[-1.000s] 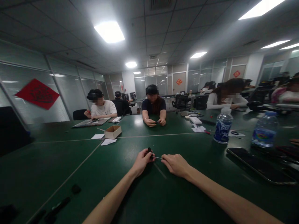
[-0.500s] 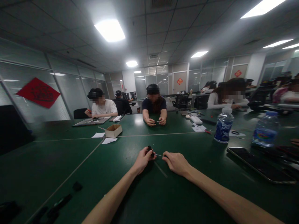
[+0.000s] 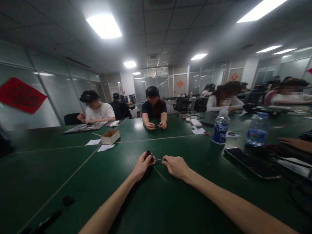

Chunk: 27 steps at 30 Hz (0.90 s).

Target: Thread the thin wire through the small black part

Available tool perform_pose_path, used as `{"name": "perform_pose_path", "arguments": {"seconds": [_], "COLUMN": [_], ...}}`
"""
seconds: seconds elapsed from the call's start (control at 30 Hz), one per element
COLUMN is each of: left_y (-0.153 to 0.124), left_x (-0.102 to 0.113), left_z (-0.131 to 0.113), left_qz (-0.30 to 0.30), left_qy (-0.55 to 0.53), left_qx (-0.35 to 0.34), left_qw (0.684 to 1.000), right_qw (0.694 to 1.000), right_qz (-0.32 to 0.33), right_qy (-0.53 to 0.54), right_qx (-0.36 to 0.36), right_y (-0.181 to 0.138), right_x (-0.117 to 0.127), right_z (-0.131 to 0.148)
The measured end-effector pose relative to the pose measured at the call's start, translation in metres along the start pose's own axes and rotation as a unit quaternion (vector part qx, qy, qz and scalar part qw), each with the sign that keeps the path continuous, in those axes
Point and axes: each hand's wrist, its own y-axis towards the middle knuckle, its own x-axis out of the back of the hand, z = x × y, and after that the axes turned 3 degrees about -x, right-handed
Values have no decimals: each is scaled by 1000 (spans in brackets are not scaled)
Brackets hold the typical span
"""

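Observation:
My left hand (image 3: 141,166) is closed around a small black part (image 3: 149,156) above the green table (image 3: 148,201). From the right, my right hand (image 3: 177,166) grips a screwdriver (image 3: 159,159). Only its thin metal shaft shows; the handle is hidden inside my fingers. The shaft runs level to the black part, and its tip is too small to make out. Both forearms reach in from the lower edge of the view.
A phone (image 3: 251,163) and two water bottles (image 3: 221,128) stand or lie to the right. A small cardboard box (image 3: 110,137) sits beyond my left hand among papers. Dark pieces (image 3: 68,201) lie at lower left. A co-worker (image 3: 154,109) sits opposite, others around.
My view has turned to the right, so the surroundings appear shifted left. Both hands keep their holds on the black part and the screwdriver, with little visible movement between them.

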Motion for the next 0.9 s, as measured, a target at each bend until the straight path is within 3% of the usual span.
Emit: {"name": "perform_pose_path", "arguments": {"seconds": [0.13, 0.3, 0.53, 0.9], "left_y": [-1, -6, 0, -1], "left_x": [-2, -7, 1, 3], "left_z": [-3, -9, -1, -2], "left_qz": [0, 75, -9, 18], "left_qy": [4, 52, -18, 59], "left_qx": [7, 23, 28, 21], "left_qw": [1000, 996, 999, 998], "right_qw": [1000, 986, 999, 997], "right_qz": [-17, -56, -15, -16], "right_qy": [7, 62, 15, -22], "right_qx": [-6, -142, 41, 74], "right_y": [3, 12, 8, 7], "right_x": [-4, -8, -2, -3], "right_z": [-4, -17, -12, -16]}}
